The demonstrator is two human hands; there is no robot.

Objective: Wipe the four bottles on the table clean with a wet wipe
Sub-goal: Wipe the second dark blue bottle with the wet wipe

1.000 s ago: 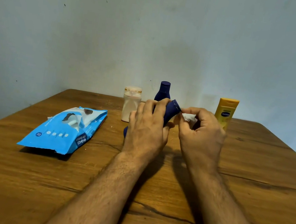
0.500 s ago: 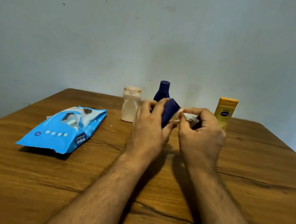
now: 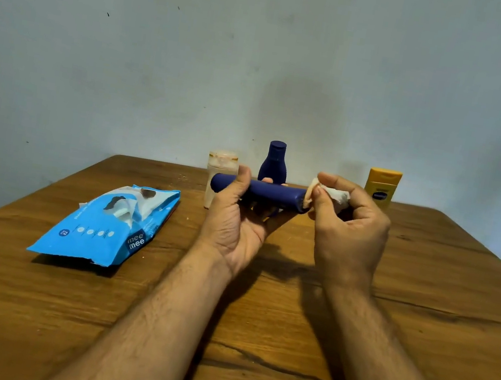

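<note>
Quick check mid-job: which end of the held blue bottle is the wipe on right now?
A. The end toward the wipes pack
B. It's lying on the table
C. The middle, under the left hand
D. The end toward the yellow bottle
D: the right hand presses the wet wipe against the end of the dark blue bottle nearest the yellow bottle, while the left hand holds it level.

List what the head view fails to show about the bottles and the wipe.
- Dark blue tube bottle: right end hidden by the white wet wipe.
- Its underside: covered by left hand.
- Yellow bottle: label too small.
- Standing dark blue bottle: base hidden behind the tube.
</note>
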